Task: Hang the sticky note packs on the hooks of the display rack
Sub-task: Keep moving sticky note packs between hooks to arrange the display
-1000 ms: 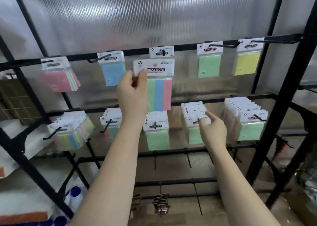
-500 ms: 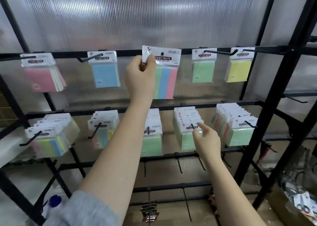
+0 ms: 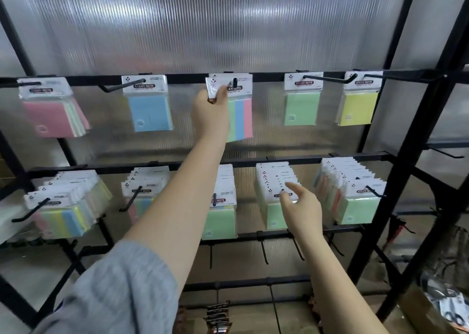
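Left hand up on the top rail with a striped pack, right hand loose at the lower row.

The left hand (image 3: 212,109) pinches the white header card of the striped pack (image 3: 239,119), which sits on the middle hook (image 3: 235,82) of the top rail, hook tip poking through the card at 12 o'clock. The right hand (image 3: 300,208), down at 4 o'clock from the left, has fingers relaxed and apart, fingertips touching the front of the green stack (image 3: 275,194) and gripping nothing. Out along the top rail: a blue pack (image 3: 149,110) at 9 o'clock, a green pack (image 3: 301,108) and a yellow pack (image 3: 359,108) at 3 o'clock, all hanging on the black display rack (image 3: 416,141).
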{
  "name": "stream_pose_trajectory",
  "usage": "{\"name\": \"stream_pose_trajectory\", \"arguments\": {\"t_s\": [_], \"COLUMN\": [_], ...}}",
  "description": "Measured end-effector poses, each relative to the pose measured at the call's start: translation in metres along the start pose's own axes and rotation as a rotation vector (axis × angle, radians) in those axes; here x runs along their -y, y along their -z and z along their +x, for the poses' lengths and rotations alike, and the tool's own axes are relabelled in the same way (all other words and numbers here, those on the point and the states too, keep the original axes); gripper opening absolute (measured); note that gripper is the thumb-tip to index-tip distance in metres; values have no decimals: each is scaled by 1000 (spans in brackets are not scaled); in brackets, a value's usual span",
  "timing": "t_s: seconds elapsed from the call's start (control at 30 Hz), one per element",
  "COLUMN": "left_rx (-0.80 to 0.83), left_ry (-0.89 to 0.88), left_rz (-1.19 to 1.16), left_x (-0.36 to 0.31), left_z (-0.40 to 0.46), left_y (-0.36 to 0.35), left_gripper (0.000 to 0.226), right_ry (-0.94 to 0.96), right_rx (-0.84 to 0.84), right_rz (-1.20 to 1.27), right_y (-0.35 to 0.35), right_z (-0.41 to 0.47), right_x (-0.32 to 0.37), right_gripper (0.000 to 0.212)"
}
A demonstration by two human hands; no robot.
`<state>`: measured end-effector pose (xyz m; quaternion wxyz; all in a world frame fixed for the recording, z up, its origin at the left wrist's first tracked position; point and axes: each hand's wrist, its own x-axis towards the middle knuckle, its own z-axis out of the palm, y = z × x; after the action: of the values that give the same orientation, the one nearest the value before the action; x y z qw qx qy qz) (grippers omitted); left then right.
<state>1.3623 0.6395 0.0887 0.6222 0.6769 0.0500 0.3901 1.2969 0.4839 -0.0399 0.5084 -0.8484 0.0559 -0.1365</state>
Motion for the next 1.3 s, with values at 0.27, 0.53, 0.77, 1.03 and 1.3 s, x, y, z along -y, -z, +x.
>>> {"name": "stream_pose_trajectory", "arguments": {"t_s": [0.27,0.53,0.77,1.03,1.3], "left_rx": [-47,-111,-86,-4,63], "left_ry": [255,226,167,186,368], "left_rz": [10,198,180,363,399], "left_x": [22,32,41,46,92], "left_z": [50,75,77,51,6], "left_y": [-24,-33,-26,16,101], "left_gripper": [34,56,28,20,22], "right_ry": [28,48,81,85,67], "right_rx": [32,44,16,98,268], "right_rz": [-22,-44,-58,-62,-60], "right_y": [-4,0,-8,-38,-87], "right_z": [17,28,28,11,-19], "right_x": [-2,0,5,12,7], "right_gripper": [40,37,35,35,23]}}
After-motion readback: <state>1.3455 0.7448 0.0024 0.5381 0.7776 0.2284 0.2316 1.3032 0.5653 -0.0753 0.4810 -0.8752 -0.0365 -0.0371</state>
